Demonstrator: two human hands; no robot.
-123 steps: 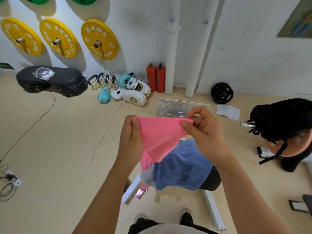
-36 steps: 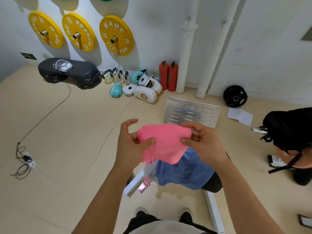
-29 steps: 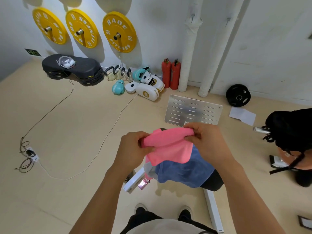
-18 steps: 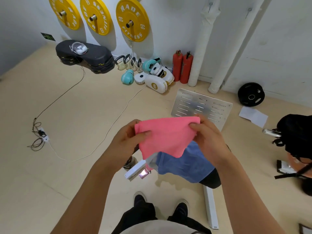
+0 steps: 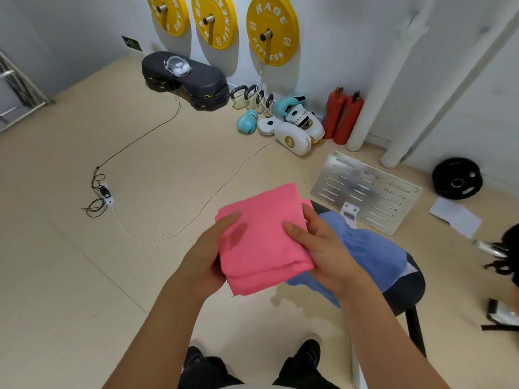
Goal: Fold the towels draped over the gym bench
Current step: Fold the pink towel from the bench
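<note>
On a beige gym floor (image 5: 84,276), the folded pink towel (image 5: 262,240) is held in the air between both hands, left hand (image 5: 206,259) and right hand (image 5: 323,254) each pinching a side with thumb on top. A blue towel (image 5: 370,248) lies draped over the black bench (image 5: 407,287) just behind, partly hidden by the right hand. Farther off are a slotted metal plate (image 5: 365,192), boxing gloves (image 5: 292,127) and yellow weight plates (image 5: 269,29) on the wall.

We see our two bare forearms (image 5: 157,327) with no sleeves, watch or rings — below them dark trousers (image 5: 213,372), black shoes (image 5: 309,353) with pale toe edges, and a strip of light shirt hem (image 5: 252,386).
</note>
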